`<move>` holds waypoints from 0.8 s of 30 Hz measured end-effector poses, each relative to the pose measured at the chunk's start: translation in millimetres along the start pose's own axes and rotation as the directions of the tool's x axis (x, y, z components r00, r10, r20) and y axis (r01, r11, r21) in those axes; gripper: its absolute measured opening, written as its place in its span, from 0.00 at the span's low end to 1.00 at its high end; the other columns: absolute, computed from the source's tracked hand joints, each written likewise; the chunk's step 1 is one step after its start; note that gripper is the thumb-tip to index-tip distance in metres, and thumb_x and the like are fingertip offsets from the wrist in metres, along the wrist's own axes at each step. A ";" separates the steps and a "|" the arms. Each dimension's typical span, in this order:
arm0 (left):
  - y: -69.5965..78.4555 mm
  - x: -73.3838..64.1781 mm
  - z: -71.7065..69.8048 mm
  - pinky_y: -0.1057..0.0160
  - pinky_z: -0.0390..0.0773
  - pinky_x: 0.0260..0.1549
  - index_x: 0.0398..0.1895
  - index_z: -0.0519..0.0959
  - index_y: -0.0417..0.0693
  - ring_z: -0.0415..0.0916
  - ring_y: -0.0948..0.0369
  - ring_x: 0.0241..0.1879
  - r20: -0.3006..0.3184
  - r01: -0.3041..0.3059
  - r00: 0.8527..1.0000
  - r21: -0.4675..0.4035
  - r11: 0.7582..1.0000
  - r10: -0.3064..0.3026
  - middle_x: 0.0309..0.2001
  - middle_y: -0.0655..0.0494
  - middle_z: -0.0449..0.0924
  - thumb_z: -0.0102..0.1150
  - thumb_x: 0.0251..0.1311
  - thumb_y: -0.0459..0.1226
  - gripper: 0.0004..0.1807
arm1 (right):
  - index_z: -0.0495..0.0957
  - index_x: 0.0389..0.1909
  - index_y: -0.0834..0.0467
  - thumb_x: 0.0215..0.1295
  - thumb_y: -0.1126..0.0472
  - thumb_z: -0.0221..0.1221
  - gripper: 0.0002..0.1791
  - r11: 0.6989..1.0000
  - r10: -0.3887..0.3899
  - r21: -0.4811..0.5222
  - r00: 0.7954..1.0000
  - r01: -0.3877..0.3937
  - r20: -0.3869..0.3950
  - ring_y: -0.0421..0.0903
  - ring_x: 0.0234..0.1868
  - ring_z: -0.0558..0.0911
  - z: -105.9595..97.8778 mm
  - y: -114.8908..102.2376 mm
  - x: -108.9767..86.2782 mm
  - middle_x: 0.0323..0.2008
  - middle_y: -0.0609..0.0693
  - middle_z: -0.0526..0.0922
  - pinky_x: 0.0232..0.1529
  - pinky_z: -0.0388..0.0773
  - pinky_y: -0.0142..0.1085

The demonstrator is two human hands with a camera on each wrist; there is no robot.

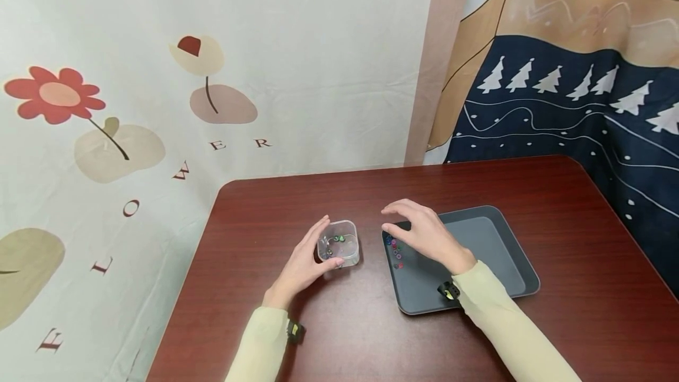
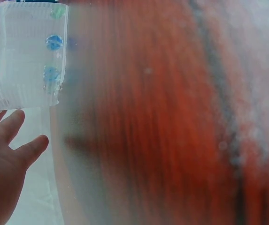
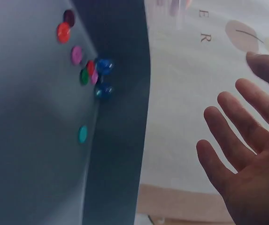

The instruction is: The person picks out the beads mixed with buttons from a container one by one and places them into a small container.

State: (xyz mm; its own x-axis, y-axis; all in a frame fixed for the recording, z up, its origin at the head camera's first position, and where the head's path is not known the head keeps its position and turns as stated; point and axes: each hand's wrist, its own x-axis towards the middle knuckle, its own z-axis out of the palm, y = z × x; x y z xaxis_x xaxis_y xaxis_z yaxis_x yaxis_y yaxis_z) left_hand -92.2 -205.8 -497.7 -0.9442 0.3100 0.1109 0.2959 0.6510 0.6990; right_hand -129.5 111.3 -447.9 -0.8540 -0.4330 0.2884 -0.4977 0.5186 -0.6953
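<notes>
A small clear plastic box [image 1: 348, 257] stands on the table, held between the thumb and fingers of my left hand [image 1: 299, 267]. Several green and bluish beads [image 1: 339, 239] lie inside it; the left wrist view shows blue beads [image 2: 54, 42] through its wall. Over the left side of a dark grey tray [image 1: 485, 246] hovers my right hand [image 1: 424, 231], fingers spread and nothing visible in them. Several small coloured pieces [image 1: 398, 256] lie along that side of the tray. Close up, they are flat round pieces [image 3: 64, 32] in red, pink, green and turquoise, beside round blue beads [image 3: 104, 66].
The brown wooden table [image 1: 254, 223] carries the box on the left and the tray on the right. Behind it hangs a white curtain [image 1: 318, 75] with flower prints, and a dark blue cloth [image 1: 530, 111] with white trees is at the right.
</notes>
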 end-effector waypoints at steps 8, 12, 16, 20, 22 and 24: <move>1.2 -0.4 -0.7 0.47 0.61 0.73 0.81 0.59 0.46 0.58 0.55 0.77 0.002 0.004 1.000 -0.007 1.000 -0.004 0.80 0.58 0.57 0.78 0.56 0.49 0.53 | 0.85 0.58 0.53 0.66 0.53 0.70 0.20 1.000 0.029 -0.001 0.997 -0.029 0.065 0.46 0.56 0.83 -5.5 13.3 -10.0 0.56 0.46 0.84 0.59 0.80 0.50; 1.1 0.1 -0.5 0.47 0.62 0.73 0.81 0.59 0.48 0.58 0.55 0.77 0.004 0.006 1.000 -0.002 1.000 -0.006 0.80 0.58 0.57 0.78 0.56 0.50 0.53 | 0.85 0.58 0.55 0.66 0.53 0.71 0.21 0.999 0.033 -0.022 0.994 -0.031 0.107 0.47 0.57 0.82 -6.6 17.5 -12.9 0.56 0.46 0.84 0.60 0.79 0.50; 0.9 0.7 -0.5 0.47 0.62 0.73 0.81 0.59 0.49 0.58 0.55 0.77 0.002 0.004 1.000 0.002 1.000 -0.004 0.80 0.57 0.57 0.78 0.56 0.50 0.53 | 0.85 0.56 0.55 0.65 0.55 0.72 0.20 0.999 0.038 -0.038 0.988 -0.033 0.149 0.48 0.58 0.82 -5.8 20.6 -15.5 0.55 0.47 0.85 0.61 0.79 0.50; 0.9 0.8 -0.7 0.48 0.61 0.73 0.81 0.59 0.49 0.58 0.55 0.77 0.001 0.004 1.000 0.002 1.000 -0.004 0.80 0.58 0.58 0.78 0.56 0.50 0.53 | 0.85 0.57 0.56 0.66 0.55 0.71 0.20 0.998 0.044 -0.055 0.980 -0.034 0.195 0.49 0.59 0.82 -3.0 24.0 -16.1 0.57 0.49 0.84 0.61 0.79 0.50; 0.8 0.7 -0.7 0.48 0.61 0.73 0.81 0.59 0.49 0.59 0.55 0.77 0.001 0.004 1.000 0.000 1.000 -0.004 0.80 0.57 0.58 0.78 0.56 0.49 0.53 | 0.84 0.58 0.56 0.67 0.55 0.70 0.20 0.997 0.045 -0.064 0.975 -0.032 0.218 0.49 0.59 0.82 -1.5 25.2 -15.7 0.57 0.49 0.84 0.61 0.79 0.50; 0.5 0.4 -0.4 0.48 0.61 0.73 0.81 0.59 0.50 0.59 0.55 0.77 0.000 0.003 1.000 -0.001 1.000 -0.003 0.80 0.57 0.58 0.78 0.56 0.49 0.53 | 0.84 0.58 0.56 0.67 0.54 0.70 0.20 0.997 0.045 -0.072 0.971 -0.028 0.234 0.49 0.59 0.82 0.2 26.8 -15.1 0.58 0.50 0.84 0.62 0.79 0.50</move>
State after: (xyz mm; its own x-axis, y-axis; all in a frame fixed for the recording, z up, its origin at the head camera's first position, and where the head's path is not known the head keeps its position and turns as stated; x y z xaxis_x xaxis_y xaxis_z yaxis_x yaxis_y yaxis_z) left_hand -92.5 -205.7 -497.0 -0.9452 0.3077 0.1086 0.2926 0.6516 0.6999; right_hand -129.9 131.6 -471.0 -0.8161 -0.5700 0.0949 -0.4828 0.5824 -0.6540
